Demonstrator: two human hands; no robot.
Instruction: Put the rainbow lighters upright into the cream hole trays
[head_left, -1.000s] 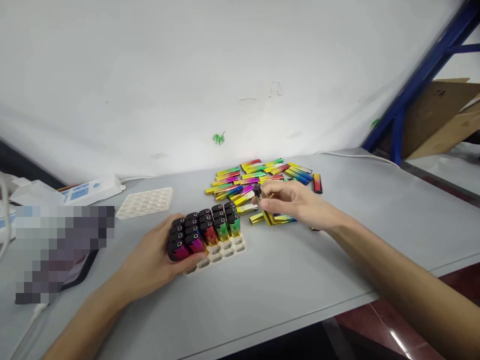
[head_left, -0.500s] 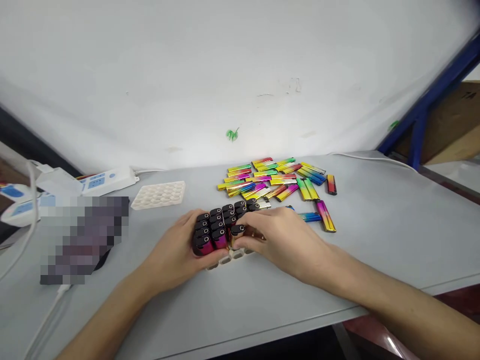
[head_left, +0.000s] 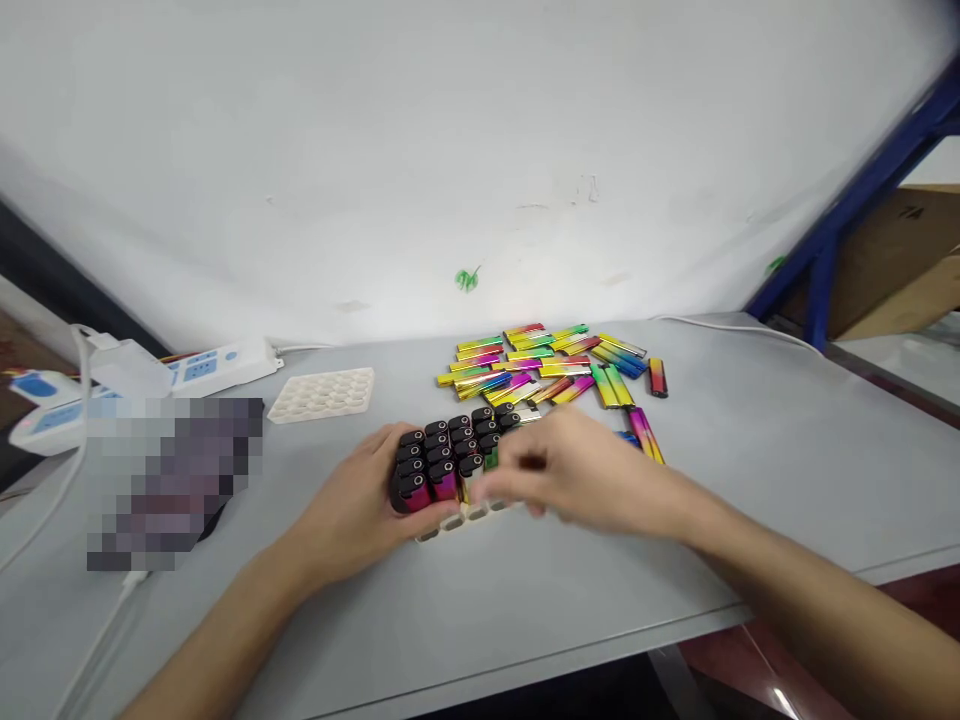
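- Left hand point(head_left: 367, 485): curved about the left end of the standing lighters point(head_left: 439, 455), thumb along the near side; fingers partly hidden behind, closed against the block.
- Right hand point(head_left: 547, 470): blurred, fingers curled close together, at the near lighter point(head_left: 471, 466); whether they grip it, cannot tell.
- Standing lighters: upright in close rows, black tops up, in the tray point(head_left: 465, 516) between the hands; openings show along its near edge.
- Handling, judged: each lighter light, stiff, slick on its metallic sides; best pinched just below the top. Tray likely rigid and light, easily nudged; best steadied at an end.
- Loose lighters point(head_left: 564, 367): flat on the table point(head_left: 735, 440), heaped beyond the tray, some overlapping; single ones need picking free.
- In the way: right hand covers the tray's right end and some loose lighters; tight rows leave little finger room.
- Spare tray point(head_left: 322, 394): white, flat, left of the loose lighters.
- Power strip point(head_left: 225, 362): far left, by the wall point(head_left: 375, 180).
- Cartons point(head_left: 892, 260): far right, behind a blue post point(head_left: 821, 275).
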